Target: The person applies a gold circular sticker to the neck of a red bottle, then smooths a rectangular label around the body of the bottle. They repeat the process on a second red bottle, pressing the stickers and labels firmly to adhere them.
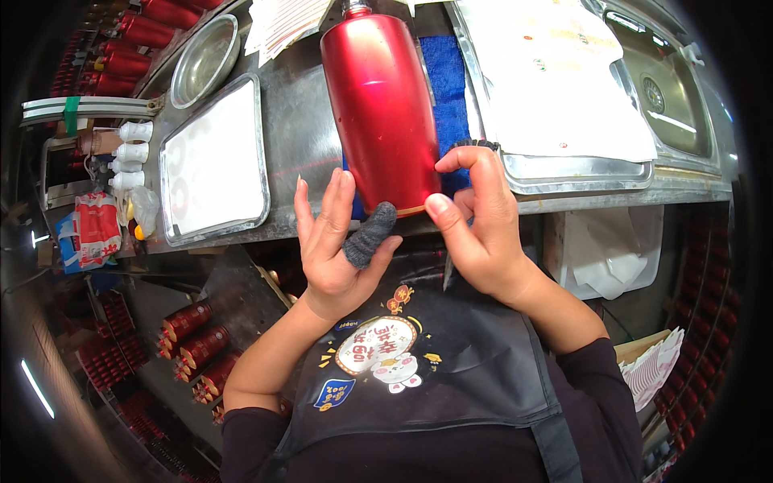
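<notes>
A large glossy red bottle (378, 105) with a silver neck lies on its side, its base toward me and a thin gold line along the base edge. My left hand (338, 241) has its fingers spread at the base's left side. A grey knitted sleeve (370, 236) covers one finger, whose tip meets the base. My right hand (483, 221) is curled at the base's right corner, with thumb and forefinger against the bottle. From under that palm sticks a thin pointed metal tool (448, 272); its grip is hidden by the hand.
Blue cloth (449, 88) lies under the bottle on the metal bench. Left are a tray (213, 161) with a white sheet and a steel bowl (205, 60). Right are a tray (580, 171) of printed sheets and a sink (668, 88). Red bottles (205, 350) stand below left.
</notes>
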`<act>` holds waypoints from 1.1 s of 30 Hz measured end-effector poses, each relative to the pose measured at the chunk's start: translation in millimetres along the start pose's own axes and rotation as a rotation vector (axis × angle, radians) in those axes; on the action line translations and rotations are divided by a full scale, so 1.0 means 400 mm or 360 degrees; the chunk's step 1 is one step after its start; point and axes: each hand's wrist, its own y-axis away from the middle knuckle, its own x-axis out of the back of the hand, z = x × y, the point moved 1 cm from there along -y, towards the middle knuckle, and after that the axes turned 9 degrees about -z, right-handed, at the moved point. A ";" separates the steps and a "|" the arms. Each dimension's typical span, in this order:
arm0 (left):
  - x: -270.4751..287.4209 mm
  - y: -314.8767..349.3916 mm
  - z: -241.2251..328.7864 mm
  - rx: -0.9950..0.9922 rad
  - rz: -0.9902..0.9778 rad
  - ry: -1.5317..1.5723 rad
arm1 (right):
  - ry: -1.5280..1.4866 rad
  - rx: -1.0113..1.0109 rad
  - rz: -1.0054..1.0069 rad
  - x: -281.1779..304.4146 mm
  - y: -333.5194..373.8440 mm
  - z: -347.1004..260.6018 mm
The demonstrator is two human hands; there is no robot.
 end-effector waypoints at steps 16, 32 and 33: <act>0.022 0.010 -0.007 0.0024 -0.0082 -0.0037 | 0.0421 0.0177 0.0178 -0.042 -0.013 -0.011; 0.051 -0.058 0.038 -0.0152 -0.0125 -0.0475 | -0.0327 0.0084 0.0017 -0.012 0.006 0.051; 0.064 -0.060 0.026 -0.0146 -0.0131 -0.0465 | -0.0407 0.0009 0.0010 -0.029 0.005 0.052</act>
